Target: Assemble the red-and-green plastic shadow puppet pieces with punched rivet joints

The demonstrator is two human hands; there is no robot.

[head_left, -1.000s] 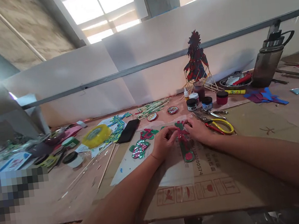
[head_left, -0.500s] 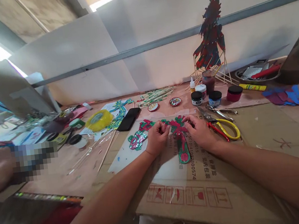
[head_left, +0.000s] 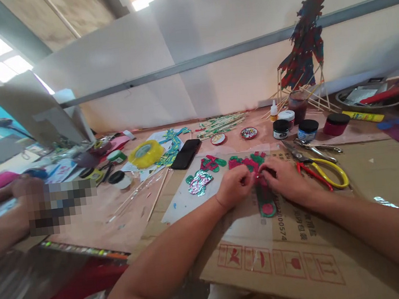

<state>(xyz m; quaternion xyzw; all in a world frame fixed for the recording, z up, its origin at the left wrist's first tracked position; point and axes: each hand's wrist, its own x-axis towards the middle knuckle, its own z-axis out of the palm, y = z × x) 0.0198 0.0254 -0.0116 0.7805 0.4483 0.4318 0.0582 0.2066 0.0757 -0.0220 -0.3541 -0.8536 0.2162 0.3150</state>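
My left hand (head_left: 233,187) and my right hand (head_left: 285,179) meet over a red and green puppet piece (head_left: 264,202) that lies on a flattened cardboard sheet (head_left: 305,252). Both hands have their fingers pinched together on the top part of this piece. Its long lower strip sticks out toward me below the hands. More red and green cut-out pieces (head_left: 200,181) rest on a clear plastic sheet just left of my left hand. Yellow-handled scissors (head_left: 322,171) are right of my right hand.
Small paint jars (head_left: 307,129), a finished puppet on sticks (head_left: 303,46), a black phone (head_left: 186,153), a yellow tape roll (head_left: 146,153) and loose bamboo sticks (head_left: 156,194) crowd the table. Another person's arm (head_left: 2,224) works at the left.
The view has swung left and down, bringing the neighbour's arms into sight. My hands have stayed pinched on the puppet piece, now closer together.
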